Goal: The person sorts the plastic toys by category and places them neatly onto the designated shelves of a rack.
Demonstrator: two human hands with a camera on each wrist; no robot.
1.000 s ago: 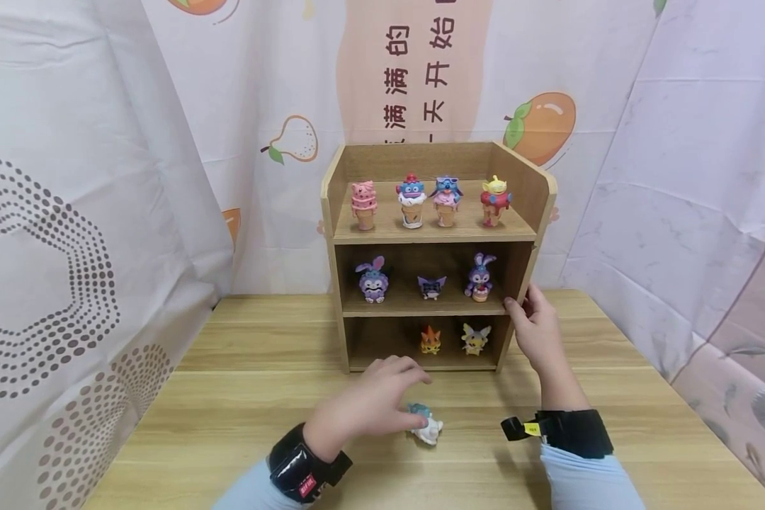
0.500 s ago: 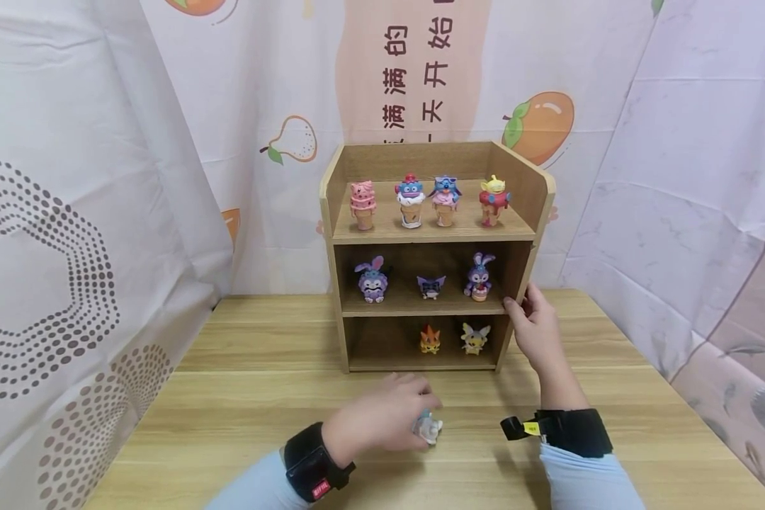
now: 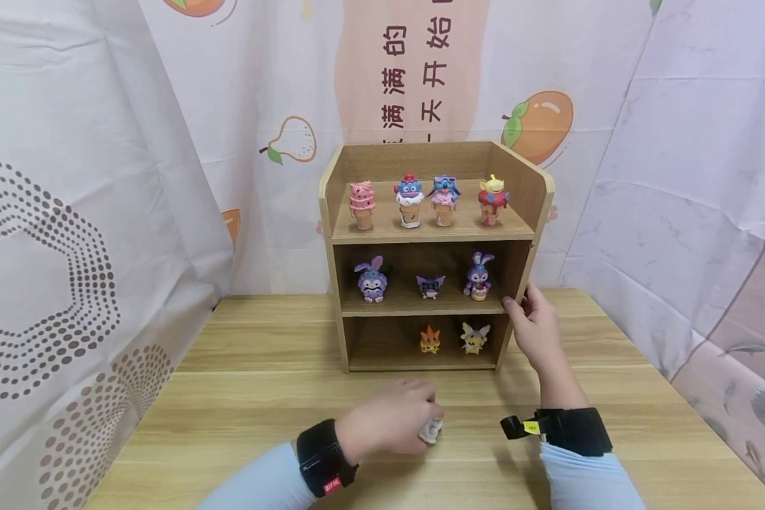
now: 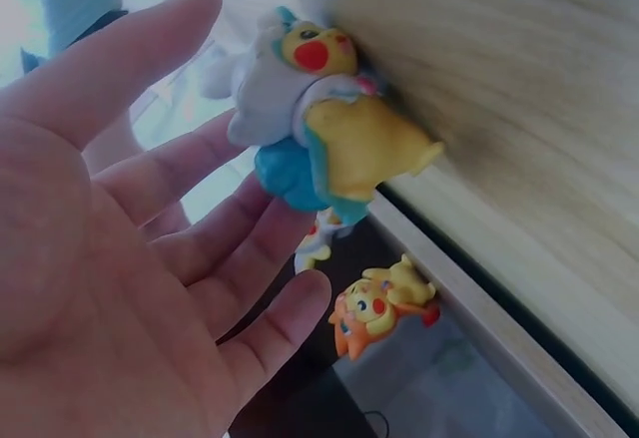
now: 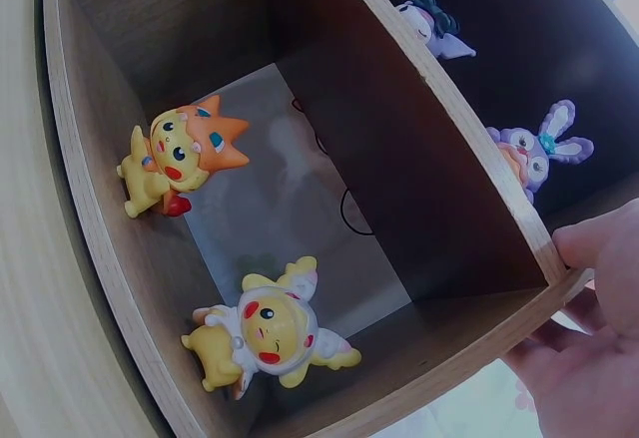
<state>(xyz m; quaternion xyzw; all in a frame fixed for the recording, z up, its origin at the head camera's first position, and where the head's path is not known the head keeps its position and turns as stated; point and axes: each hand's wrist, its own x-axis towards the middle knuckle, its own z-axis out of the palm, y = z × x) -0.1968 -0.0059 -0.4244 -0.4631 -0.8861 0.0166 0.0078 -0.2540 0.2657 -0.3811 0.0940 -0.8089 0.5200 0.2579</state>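
A small yellow figurine with a white and teal hood is on the table in front of the shelf. My left hand reaches around it from the left, and only its white part shows past the fingers in the head view. In the left wrist view the thumb stands apart from the figurine while the other fingers extend loosely beside and behind it. My right hand grips the right side of the wooden display shelf, its thumb on the front edge at the middle board.
Several ice-cream-cone figurines stand on the top level. Purple rabbit figurines flank a small dark purple one on the middle level. An orange-hooded figurine and a white-hooded one occupy the lowest. Printed cloth hangs behind.
My left hand has moved to the right and down over the hooded figurine, covering more of it. The right hand keeps its grip on the shelf's side.
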